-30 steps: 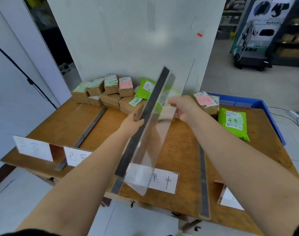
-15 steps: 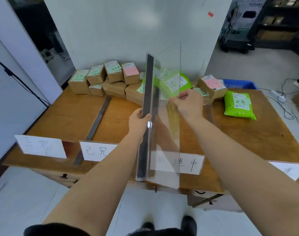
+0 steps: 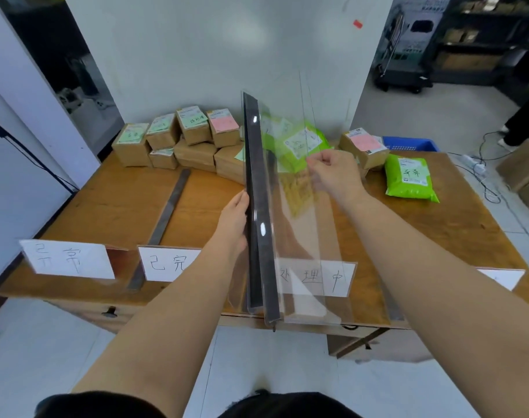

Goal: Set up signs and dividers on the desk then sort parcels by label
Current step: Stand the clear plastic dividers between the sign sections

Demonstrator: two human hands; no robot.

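I hold a clear acrylic divider (image 3: 305, 236) with a dark base strip (image 3: 258, 206) over the middle of the wooden desk (image 3: 112, 203). My left hand (image 3: 233, 224) grips the dark strip from the left. My right hand (image 3: 335, 173) pinches the clear sheet's upper edge. White paper signs stand along the desk's front edge: a left sign (image 3: 68, 259), a second sign (image 3: 166, 263), a middle sign (image 3: 320, 279) seen through the sheet, and a right sign (image 3: 501, 277). Brown parcels (image 3: 181, 140) are stacked at the back.
A second dark strip (image 3: 163, 224) lies flat on the desk's left part. Green bag parcels lie at the back middle (image 3: 302, 143) and at the right (image 3: 409, 179). A boxed parcel (image 3: 364, 147) and a blue crate (image 3: 414, 143) sit at the back right. Cables run over the floor at right.
The divider has swung from a leftward lean to nearly upright and lined up front to back over the desk. Both hands kept their hold. The camera tilted down.
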